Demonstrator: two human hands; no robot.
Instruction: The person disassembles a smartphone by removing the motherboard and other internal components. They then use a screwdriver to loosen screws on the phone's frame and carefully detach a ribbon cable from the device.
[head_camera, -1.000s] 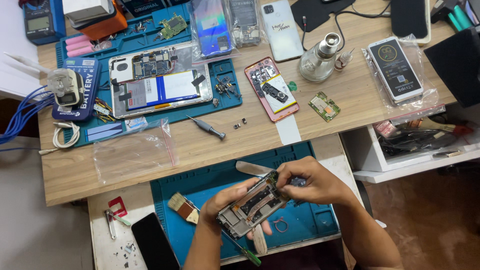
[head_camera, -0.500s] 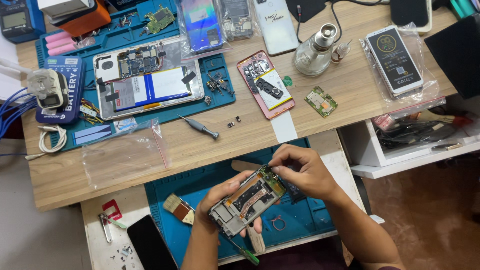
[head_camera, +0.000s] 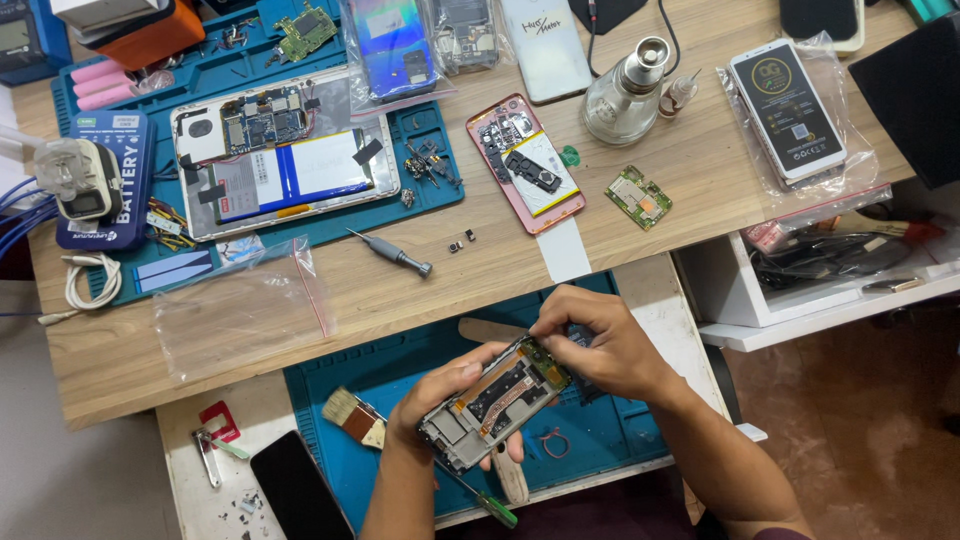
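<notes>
Wooden benchtop (head_camera: 640, 240) fills most of our view, crowded with repair clutter; we take the opened phone (head_camera: 495, 402) in our hands as the landmark; beneath it lies a blue work mat (head_camera: 610, 440) on a lower white shelf (head_camera: 190, 470); far above and left of it an opened tablet (head_camera: 285, 165) shows its battery on a second blue mat (head_camera: 420, 130); above it, slightly right, lies a pink phone shell (head_camera: 525, 162), and further right a glass bottle (head_camera: 628, 95); our left hand (head_camera: 440, 400) cradles the phone from below, fingers curled around its lower edge; our right hand (head_camera: 600, 345) meets its upper right corner, fingertips pressed together in a pinch there, on what we cannot tell; left of the phone rests a small brush (head_camera: 355, 415); below it a green-handled screwdriver (head_camera: 490, 505).
</notes>
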